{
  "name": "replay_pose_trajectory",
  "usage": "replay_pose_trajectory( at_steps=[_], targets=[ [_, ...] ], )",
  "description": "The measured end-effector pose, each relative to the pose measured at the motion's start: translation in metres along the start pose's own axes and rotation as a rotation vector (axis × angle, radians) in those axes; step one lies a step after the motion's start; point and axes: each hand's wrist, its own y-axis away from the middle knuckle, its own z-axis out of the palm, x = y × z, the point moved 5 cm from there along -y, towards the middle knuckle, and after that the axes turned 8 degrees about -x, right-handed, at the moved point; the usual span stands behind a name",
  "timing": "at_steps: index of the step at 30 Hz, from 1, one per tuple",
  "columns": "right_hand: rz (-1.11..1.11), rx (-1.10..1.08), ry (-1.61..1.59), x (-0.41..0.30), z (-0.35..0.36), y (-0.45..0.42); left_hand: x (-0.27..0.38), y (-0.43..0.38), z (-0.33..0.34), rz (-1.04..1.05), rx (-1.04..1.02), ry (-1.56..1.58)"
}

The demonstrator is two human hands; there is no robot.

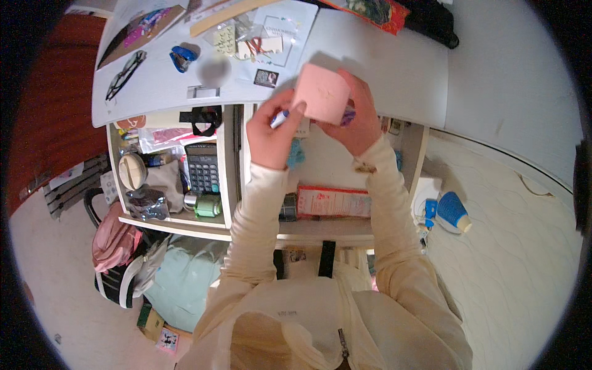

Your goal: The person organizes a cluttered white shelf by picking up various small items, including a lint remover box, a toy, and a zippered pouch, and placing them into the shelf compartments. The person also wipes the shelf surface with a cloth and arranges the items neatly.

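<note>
Both hands hold a small pink square case (322,95) above the desk's front edge. My left hand (273,132) grips its left side with the thumb on top. A white and blue pen-like item (279,119) also sits in the left hand's grasp. My right hand (358,120) supports the case from its right side and underneath. Something purple (348,117) shows between the case and the right palm; what it is I cannot tell. Below the hands, an open drawer (333,157) holds a red-bordered printed box (334,202) and a light blue item (296,153).
The white desk top (388,69) bears eyeglasses (126,75), a blue stapler (182,58), a small dark card (266,77) and a wooden strip (231,17). In the open left drawer lie a calculator (202,169) and a green bottle (207,206). A blue cone-shaped item (452,212) is at right.
</note>
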Motion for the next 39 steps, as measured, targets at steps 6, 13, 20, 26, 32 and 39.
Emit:
replay_pose_trajectory(
  at_steps=[6,13,20,26,32,39],
  targets=[
    [0.178,-0.191,0.156,-0.005,-0.004,0.1,-0.056,0.092,0.021,-0.387,-0.128,0.228],
    [0.731,0.133,-0.918,0.059,0.027,0.192,-0.101,0.131,0.04,-0.535,-0.244,0.284],
    [0.865,0.025,-0.863,0.088,0.038,0.218,-0.133,0.149,0.041,-0.587,-0.218,0.329],
    [0.775,-0.147,-0.928,0.085,0.04,0.224,-0.153,0.17,0.041,-0.679,-0.142,0.346],
    [0.859,-0.064,-0.915,0.122,0.042,0.239,-0.147,0.173,0.041,-0.484,-0.292,-0.099],
    [0.862,-0.335,-0.796,0.104,0.067,0.218,-0.113,0.188,-0.002,-0.363,-0.232,-0.504]
  ],
)
